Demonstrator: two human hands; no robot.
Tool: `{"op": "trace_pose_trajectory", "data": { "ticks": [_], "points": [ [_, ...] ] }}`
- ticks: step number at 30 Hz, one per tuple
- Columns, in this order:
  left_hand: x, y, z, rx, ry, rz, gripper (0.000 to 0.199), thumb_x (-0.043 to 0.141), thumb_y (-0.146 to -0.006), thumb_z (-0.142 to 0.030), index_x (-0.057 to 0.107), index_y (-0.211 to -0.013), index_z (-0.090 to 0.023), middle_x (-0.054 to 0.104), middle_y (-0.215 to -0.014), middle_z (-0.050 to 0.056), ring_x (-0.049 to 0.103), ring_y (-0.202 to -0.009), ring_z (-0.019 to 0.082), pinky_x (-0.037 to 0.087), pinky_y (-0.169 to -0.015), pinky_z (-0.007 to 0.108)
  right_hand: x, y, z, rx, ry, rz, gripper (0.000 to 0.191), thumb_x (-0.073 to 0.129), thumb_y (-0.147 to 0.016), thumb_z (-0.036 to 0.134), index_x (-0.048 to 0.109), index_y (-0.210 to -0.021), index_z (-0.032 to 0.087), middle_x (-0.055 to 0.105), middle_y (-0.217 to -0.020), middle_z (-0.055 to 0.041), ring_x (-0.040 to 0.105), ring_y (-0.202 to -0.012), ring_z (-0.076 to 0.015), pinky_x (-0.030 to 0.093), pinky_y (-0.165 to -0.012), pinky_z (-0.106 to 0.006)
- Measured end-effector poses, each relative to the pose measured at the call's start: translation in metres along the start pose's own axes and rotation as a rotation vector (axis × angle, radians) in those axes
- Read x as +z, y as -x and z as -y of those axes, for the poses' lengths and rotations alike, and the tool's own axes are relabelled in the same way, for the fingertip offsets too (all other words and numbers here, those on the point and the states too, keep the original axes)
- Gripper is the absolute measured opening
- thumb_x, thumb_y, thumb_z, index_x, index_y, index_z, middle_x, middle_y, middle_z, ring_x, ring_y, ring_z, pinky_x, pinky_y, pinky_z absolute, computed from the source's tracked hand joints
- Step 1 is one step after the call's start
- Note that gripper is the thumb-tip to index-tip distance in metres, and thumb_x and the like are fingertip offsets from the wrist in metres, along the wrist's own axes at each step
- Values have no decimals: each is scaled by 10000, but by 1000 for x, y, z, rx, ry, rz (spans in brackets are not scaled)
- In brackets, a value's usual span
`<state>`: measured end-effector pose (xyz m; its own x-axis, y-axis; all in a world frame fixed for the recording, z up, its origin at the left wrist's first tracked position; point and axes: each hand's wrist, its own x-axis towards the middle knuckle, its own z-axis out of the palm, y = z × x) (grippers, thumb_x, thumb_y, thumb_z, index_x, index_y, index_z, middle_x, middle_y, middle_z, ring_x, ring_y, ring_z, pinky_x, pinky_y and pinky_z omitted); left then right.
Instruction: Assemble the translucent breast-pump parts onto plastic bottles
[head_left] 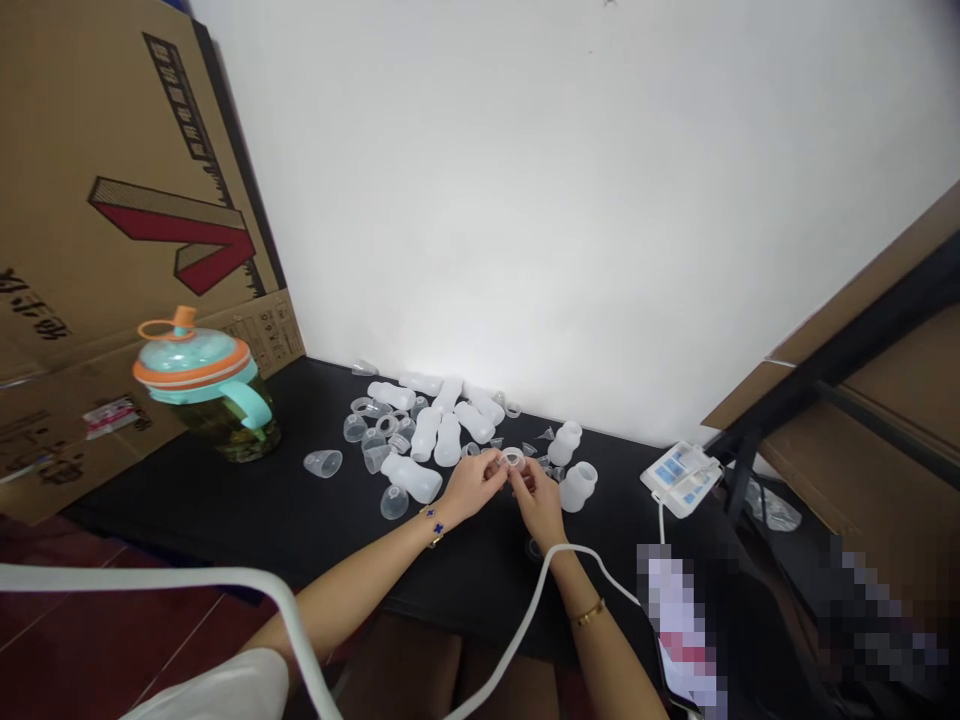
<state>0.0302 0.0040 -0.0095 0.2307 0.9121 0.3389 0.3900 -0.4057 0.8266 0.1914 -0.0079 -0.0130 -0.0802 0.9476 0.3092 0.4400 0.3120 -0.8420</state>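
Near the front middle of the black table, my left hand (472, 482) and my right hand (538, 492) pinch a translucent ring (513, 458) between them, one from each side. Left of and behind my hands lie several frosted white bottles (410, 478), mixed with clear domed caps (394, 502) and other rings (387, 425). Two more white bottles, one of them the nearer bottle (577, 487), stand to the right of my right hand. Small clear funnel-like pieces (529, 450) lie just behind the ring.
A teal and orange lidded jug (217, 395) stands at the left by a large cardboard box (97, 200). On the right are a white power strip (681, 478) and a phone (682, 640). A white cable (525, 620) crosses in front of my right forearm.
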Motion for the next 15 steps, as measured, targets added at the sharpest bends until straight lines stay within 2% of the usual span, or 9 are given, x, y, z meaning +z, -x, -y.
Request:
{"op": "trace_pose_trajectory", "data": {
  "ticks": [15],
  "points": [
    [2,-1,2,-16,16,-11,255,495,-941,-365,521,-745,-204,577,-588,-20,525,-540,143,368,-551,266,2,-1,-3,-12,7,-6,357,538,-947,497,695,-1048,193,734,-849,-64,658,-653,-197,526,-590,-285]
  ]
}}
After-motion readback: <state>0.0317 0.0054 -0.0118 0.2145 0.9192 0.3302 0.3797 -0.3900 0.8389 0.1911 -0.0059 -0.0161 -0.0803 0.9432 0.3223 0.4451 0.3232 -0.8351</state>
